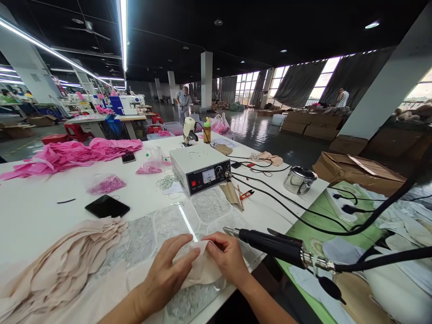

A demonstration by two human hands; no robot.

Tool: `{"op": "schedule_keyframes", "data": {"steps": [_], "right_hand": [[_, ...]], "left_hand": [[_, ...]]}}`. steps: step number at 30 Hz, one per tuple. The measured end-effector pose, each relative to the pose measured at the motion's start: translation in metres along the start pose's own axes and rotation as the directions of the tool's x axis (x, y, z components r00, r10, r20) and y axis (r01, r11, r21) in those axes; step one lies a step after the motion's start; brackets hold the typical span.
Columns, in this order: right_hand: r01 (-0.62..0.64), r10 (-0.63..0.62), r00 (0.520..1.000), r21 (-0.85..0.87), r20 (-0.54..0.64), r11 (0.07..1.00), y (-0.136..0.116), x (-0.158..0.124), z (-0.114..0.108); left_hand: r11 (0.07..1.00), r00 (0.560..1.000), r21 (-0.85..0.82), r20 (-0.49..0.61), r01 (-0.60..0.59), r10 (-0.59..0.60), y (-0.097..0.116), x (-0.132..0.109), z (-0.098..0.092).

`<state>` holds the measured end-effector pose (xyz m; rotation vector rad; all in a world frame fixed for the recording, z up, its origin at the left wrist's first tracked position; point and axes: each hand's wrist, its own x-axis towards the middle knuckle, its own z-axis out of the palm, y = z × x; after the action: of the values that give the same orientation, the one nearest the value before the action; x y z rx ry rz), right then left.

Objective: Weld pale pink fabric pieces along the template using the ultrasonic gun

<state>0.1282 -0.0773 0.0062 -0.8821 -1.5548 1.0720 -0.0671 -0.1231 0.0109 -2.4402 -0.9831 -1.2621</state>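
Observation:
In front of me, a small piece of pale beige fabric [203,266] is held up between both hands, over a clear, grey-patterned mat [138,238]. My right hand [229,258] pinches its upper edge between thumb and fingers. On the other side, my left hand [170,270] has its thumb and fingers closed on the same piece. Just right of my right hand, a black hand-held tool [273,245] with a pointed metal tip sits apart from the fabric, its cable running off right. A heap of beige fabric pieces [67,261] lies at the left.
A white control box [199,164] with a dial and cables stands mid-table. Around it are a black phone [107,206], pink fabric [74,155], bags of pink bits [105,183], orange-handled snips [247,194] and a metal pot [299,180]. A person [183,103] stands farther back.

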Motion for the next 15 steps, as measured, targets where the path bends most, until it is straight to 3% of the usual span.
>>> {"op": "schedule_keyframes", "data": {"steps": [6,12,15], "right_hand": [[-0.047,0.047,0.998,0.006,0.033,0.999,-0.0024,0.0,0.0015],[0.028,-0.028,1.0,-0.027,-0.01,0.999,-0.002,-0.0029,0.0001],[0.059,-0.059,0.998,-0.035,-0.015,0.998,-0.0011,-0.0039,0.0001]], "left_hand": [[0.97,0.988,-0.191,-0.015,0.15,-0.156,0.0027,0.0127,0.0039],[0.889,0.959,-0.381,-0.024,0.254,-0.284,-0.001,0.0106,0.0023],[0.809,0.922,-0.474,0.017,0.348,-0.387,-0.0018,0.0095,0.0012]]}}
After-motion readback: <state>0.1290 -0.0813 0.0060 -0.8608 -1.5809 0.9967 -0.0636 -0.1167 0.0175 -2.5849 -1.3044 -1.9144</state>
